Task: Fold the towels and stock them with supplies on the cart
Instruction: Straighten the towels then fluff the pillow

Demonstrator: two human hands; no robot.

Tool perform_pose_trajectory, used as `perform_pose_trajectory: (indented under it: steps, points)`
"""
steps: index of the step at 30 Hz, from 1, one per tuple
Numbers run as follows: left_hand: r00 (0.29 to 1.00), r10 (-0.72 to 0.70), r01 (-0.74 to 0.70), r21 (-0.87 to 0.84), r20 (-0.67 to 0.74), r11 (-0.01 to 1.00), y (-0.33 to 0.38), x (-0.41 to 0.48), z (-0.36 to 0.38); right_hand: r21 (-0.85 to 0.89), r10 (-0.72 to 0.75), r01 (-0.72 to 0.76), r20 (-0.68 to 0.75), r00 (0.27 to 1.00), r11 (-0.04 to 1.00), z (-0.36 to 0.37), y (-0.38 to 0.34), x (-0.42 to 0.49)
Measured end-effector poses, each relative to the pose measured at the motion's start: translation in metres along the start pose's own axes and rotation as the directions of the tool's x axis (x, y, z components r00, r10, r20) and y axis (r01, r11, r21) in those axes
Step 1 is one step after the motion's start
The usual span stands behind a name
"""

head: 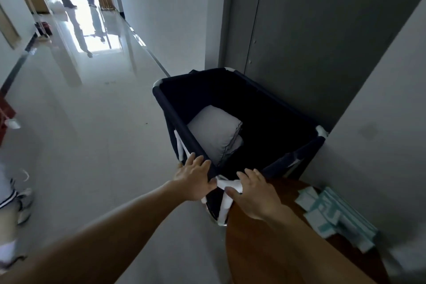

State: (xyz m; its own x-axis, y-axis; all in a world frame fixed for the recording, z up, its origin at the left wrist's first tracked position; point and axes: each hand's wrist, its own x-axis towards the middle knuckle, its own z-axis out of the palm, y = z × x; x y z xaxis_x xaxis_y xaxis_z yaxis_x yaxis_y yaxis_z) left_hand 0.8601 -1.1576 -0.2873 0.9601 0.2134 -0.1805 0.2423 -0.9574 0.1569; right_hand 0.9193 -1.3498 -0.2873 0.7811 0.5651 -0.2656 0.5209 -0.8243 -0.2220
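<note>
I have both hands at the near corner of the dark fabric cart (230, 99), which stands against the grey wall: my left hand (196, 177) wraps loosely around the padded top rail, and my right hand (255, 193) pinches the white corner piece (227, 184) between thumb and fingers. I judge the cart light but with soft, yielding sides, so the stiff rail is the place to hold. I count one folded grey towel stack (213, 131) inside, and several supply packets (334, 214) on the round wooden table (265, 249), their number unclear.
</note>
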Motion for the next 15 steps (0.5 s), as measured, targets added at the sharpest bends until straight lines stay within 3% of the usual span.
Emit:
perform_pose_trajectory:
  steps: [7, 15]
  points:
    - [0.991, 0.13, -0.133, 0.09, 0.042, 0.987, -0.072, 0.128, -0.037, 0.075, 0.121, -0.122, 0.012, 0.993, 0.99, -0.018, -0.024, 0.117]
    - [0.94, 0.262, -0.299, 0.16, 0.217, 0.941, -0.067, 0.29, -0.026, 0.202, 0.258, -0.272, 0.094, 0.961, 0.941, -0.006, 0.03, 0.239]
